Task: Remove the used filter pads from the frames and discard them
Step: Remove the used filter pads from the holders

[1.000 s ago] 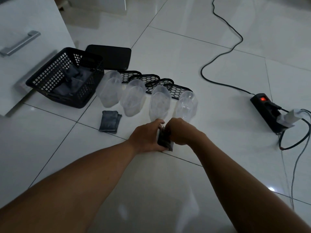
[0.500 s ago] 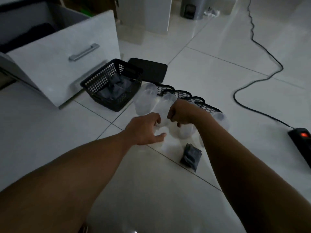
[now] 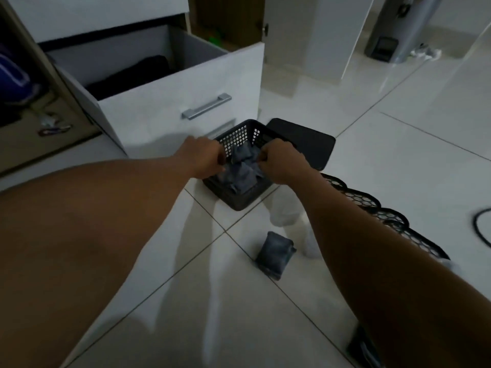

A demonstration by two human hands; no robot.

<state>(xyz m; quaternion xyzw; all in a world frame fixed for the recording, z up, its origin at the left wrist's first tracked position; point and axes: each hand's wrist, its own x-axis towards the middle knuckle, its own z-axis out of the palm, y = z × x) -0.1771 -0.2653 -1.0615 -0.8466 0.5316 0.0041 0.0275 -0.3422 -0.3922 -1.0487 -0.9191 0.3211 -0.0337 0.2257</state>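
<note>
Two hands are curled at the basket (image 3: 239,135) rim, left hand (image 3: 204,158) and right hand (image 3: 279,162); any grip cannot be told. Pads (image 3: 243,171) are piled inside; one pad (image 3: 275,254) lies on the floor (image 3: 398,155). Frames (image 3: 372,205) are half hidden by the right arm (image 3: 372,248).

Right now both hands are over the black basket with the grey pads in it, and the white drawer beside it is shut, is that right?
Not quite. The drawer is pulled open, not shut; the head view shows its dark inside. The rest holds: the left hand and right hand are over the black basket, which has grey pads in it.
</note>
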